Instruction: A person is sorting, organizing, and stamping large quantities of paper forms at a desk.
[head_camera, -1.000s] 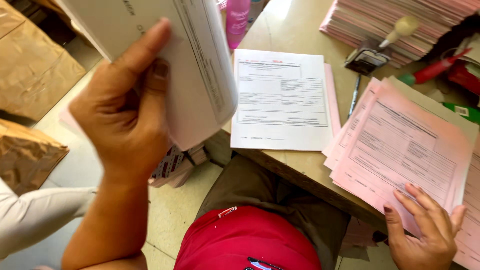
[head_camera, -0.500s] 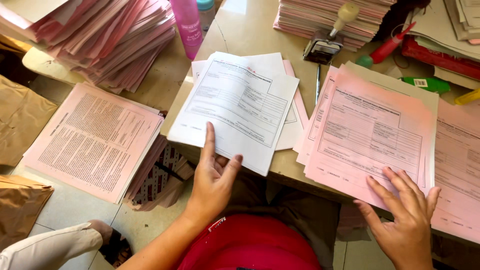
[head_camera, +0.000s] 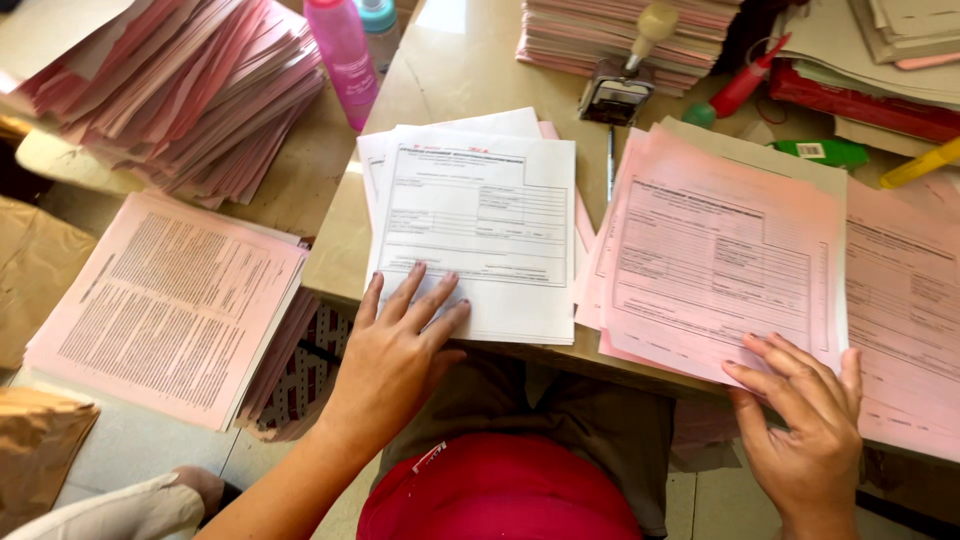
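Two hands: both mine, both flat on paper at the near edge of the worktop (head_camera: 450, 85).
L hand (head_camera: 400, 345): fingers spread wide, palm down, gripping nothing; fingertips press the bottom-left corner of the white form stack (head_camera: 475, 225).
R hand (head_camera: 805, 415): fingers spread, lying on the near corner of the pink form stack (head_camera: 715, 250); nothing clasped.
White form stack: centre of the near edge, a few sheets fanned under the top one, its near end just over the edge.
Pink form stack: just right of the white one, edges touching or overlapping, tilted a bit, hanging over the near edge.
Pen (head_camera: 611, 160): in the gap btw the two stacks, pointing to the far side.
Stamp (head_camera: 625, 75): far side, up against a tall pink pile (head_camera: 600, 35).
Pink bottle (head_camera: 342, 60): far-left corner area, upright.
Green marker (head_camera: 822, 152): far right, lying flat.
Low pink pile (head_camera: 170, 300): off the worktop, left of its left edge, printed side up.
Big fanned pink heap (head_camera: 190, 100): further left & back.
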